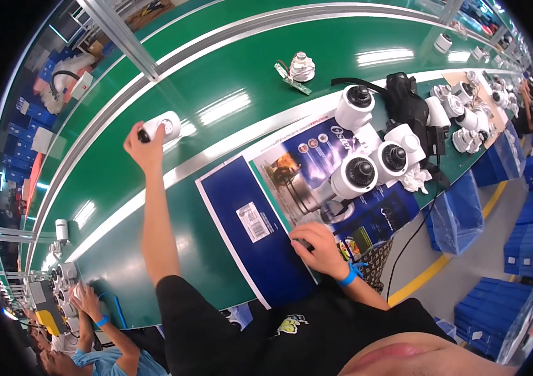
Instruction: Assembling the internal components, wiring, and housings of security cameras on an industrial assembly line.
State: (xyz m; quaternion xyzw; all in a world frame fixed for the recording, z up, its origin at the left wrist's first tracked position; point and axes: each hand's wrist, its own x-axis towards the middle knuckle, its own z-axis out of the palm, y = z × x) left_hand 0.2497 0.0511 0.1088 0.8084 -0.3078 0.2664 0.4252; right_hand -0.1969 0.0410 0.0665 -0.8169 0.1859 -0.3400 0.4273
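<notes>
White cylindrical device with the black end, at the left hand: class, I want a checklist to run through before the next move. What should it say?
1. Left hand has hold of the white cylindrical device: ok, fingers and thumb on it.
2. Device lifted off the glossy green surface: cannot tell from this angle.
3. Right hand empty: cannot tell; its fingers curl and hide the palm.
4. Printed cardboard with product pictures free of parts: not ok; round white units with black domes rest on it.
5. White part with a green circuit board clear of the left hand: ok, well apart.
</notes>
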